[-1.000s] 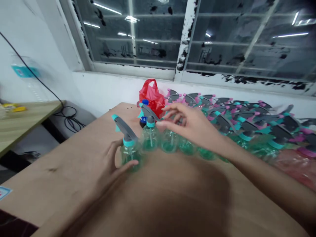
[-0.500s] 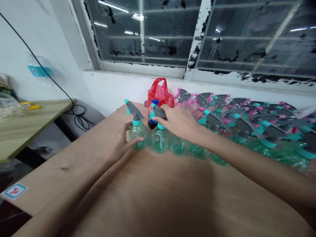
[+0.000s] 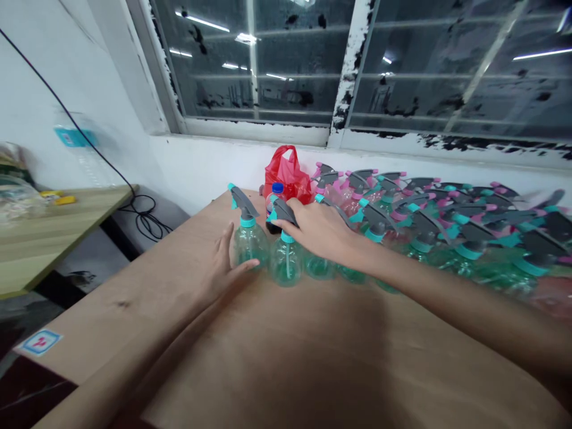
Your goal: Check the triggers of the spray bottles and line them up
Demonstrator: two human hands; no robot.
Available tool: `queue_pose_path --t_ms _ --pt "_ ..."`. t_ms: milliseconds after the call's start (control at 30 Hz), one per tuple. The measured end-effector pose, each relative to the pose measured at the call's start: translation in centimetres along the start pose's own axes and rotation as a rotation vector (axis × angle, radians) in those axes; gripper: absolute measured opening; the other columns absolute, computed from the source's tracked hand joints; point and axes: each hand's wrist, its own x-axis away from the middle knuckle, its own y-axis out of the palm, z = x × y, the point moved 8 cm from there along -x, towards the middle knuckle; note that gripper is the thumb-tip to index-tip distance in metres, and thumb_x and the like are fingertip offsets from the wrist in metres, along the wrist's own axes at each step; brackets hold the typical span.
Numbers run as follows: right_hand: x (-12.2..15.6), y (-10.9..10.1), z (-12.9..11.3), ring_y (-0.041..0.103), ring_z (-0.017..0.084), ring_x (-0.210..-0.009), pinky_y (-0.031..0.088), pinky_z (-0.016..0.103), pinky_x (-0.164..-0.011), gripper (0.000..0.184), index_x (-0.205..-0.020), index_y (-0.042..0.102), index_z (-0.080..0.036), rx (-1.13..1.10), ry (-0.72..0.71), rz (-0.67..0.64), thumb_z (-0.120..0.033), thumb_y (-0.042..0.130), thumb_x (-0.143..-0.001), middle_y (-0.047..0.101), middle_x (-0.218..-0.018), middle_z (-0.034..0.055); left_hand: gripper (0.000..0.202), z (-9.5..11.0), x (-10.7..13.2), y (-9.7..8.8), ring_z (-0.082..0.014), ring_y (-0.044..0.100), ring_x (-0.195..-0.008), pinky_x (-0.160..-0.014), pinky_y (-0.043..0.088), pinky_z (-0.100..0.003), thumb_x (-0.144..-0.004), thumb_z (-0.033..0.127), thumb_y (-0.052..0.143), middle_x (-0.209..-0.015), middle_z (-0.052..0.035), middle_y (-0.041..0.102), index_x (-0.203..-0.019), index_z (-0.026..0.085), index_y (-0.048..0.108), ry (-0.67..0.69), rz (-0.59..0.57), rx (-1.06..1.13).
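My left hand (image 3: pixel 222 267) rests on the brown table (image 3: pixel 286 351), its fingers and thumb cupped round the base of a green spray bottle (image 3: pixel 249 238) with a grey and teal trigger head. My right hand (image 3: pixel 318 227) lies over the trigger head of the second green spray bottle (image 3: pixel 286 262), with the fingers curled down on it. Both bottles stand upright at the left end of a row of like bottles.
Several more spray bottles (image 3: pixel 424 229) with teal or pink collars crowd the table's back right along the wall. A red plastic bag (image 3: pixel 286 174) and a blue-capped bottle (image 3: pixel 276 193) sit behind. A side table (image 3: pixel 49 226) and black cables (image 3: pixel 145 217) are at the left.
My left hand slid the first bottle away from me, up against the row. My right hand came down from hovering over the row onto the second bottle's trigger head.
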Motion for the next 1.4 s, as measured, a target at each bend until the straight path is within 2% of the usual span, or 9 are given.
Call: queue_pose_path --t_ms 133,267,433,567,667,767,900,1167,1400 --pt "2.2 -0.6 -0.6 0.064 0.025 -0.064 0.027 0.03 -0.05 0.042 -0.106 0.058 -0.011 -0.026 -0.042 -0.017 -0.046 0.04 -0.094 0.07 -0.078 0.0131 0.088 1.3 1.7 -1.5 -0.0388 0.039 -0.128 -0.101 0.033 -0.058 -0.077 0.069 0.058 -0.138 -0.017 0.041 -0.143 0.021 0.025 -0.009 0.07 -0.049" --pt "5.5 -1.7 -0.7 0.064 0.025 -0.064 0.027 0.031 -0.051 0.042 -0.096 0.06 -0.013 -0.034 -0.058 -0.025 -0.05 0.041 -0.093 0.069 -0.079 0.0117 0.06 5.5 4.7 -2.0 -0.0313 0.046 -0.122 -0.102 0.035 -0.05 -0.088 0.056 0.054 -0.13 -0.0102 0.048 -0.137 0.025 0.037 0.051 0.073 -0.045" --pt "10.2 -3.2 -0.3 0.063 0.024 -0.063 0.027 0.03 -0.051 0.042 -0.093 0.06 -0.014 -0.033 -0.064 -0.04 -0.05 0.038 -0.094 0.069 -0.075 0.0104 0.077 12.2 8.3 2.8 -0.0341 0.04 -0.129 -0.103 0.035 -0.053 -0.084 0.057 0.059 -0.144 -0.0102 0.038 -0.145 0.03 0.021 0.074 -0.288 0.104" --pt "13.5 -4.1 1.5 0.061 0.021 -0.062 0.03 0.03 -0.051 0.045 -0.084 0.057 -0.016 -0.09 -0.012 -0.075 -0.054 0.036 -0.093 0.065 -0.073 0.0075 0.085 16.5 9.0 6.5 -0.0366 0.05 -0.119 -0.094 0.045 -0.052 -0.079 0.053 0.066 -0.133 -0.0121 0.05 -0.145 0.025 0.021 0.088 -0.433 0.177" --pt "16.1 -4.5 3.7 0.061 0.021 -0.07 0.039 0.032 -0.059 0.045 -0.082 0.056 -0.018 -0.228 -0.01 -0.15 -0.062 0.043 -0.087 0.064 -0.076 0.0051 0.077 18.8 8.7 8.4 -0.0353 0.051 -0.118 -0.094 0.045 -0.052 -0.08 0.051 0.066 -0.13 -0.0098 0.053 -0.141 0.025 0.028 0.12 -0.48 0.259" --pt "19.0 -4.2 6.6 0.062 0.024 -0.091 0.046 0.035 -0.075 0.051 -0.103 0.058 -0.022 -0.436 -0.002 -0.231 -0.065 0.06 -0.074 0.065 -0.1 0.0051 0.077 20.9 8.4 10.1 -0.0354 0.048 -0.122 -0.096 0.042 -0.053 -0.08 0.049 0.068 -0.134 -0.0104 0.049 -0.141 0.027 0.026 0.16 -0.514 0.349" --pt "22.2 -3.0 11.1 0.051 0.03 -0.119 0.042 0.043 -0.094 0.085 -0.132 0.043 -0.027 -0.597 0.117 -0.113 -0.06 0.076 -0.06 0.054 -0.133 0.0082 0.082 23.4 8.2 12.9 -0.0369 0.05 -0.119 -0.092 0.044 -0.055 -0.077 0.05 0.071 -0.132 -0.013 0.05 -0.141 0.026 0.026 0.144 -0.598 0.426" --pt "23.2 -1.3 14.1 0.062 0.022 -0.093 0.049 0.039 -0.083 0.036 -0.113 0.057 -0.026 -1.126 0.216 0.193 -0.039 0.065 -0.08 0.064 -0.108 0.0041 0.082 29.0 7.9 17.2 -0.0371 0.05 -0.119 -0.095 0.042 -0.055 -0.07 0.042 0.079 -0.128 -0.0139 0.052 -0.136 0.021 0.036 0.199 -0.645 0.571" --pt "23.4 -1.5 17.1 0.062 0.019 -0.081 0.048 0.038 -0.085 0.033 -0.111 0.062 -0.024 -1.06 0.272 0.203 -0.04 0.063 -0.082 0.066 -0.097 0.0038 0.093 30.6 6.8 19.9 -0.0377 0.048 -0.121 -0.098 0.04 -0.054 -0.063 0.047 0.083 -0.131 -0.0155 0.051 -0.138 0.019 0.036 0.285 -0.638 0.625"
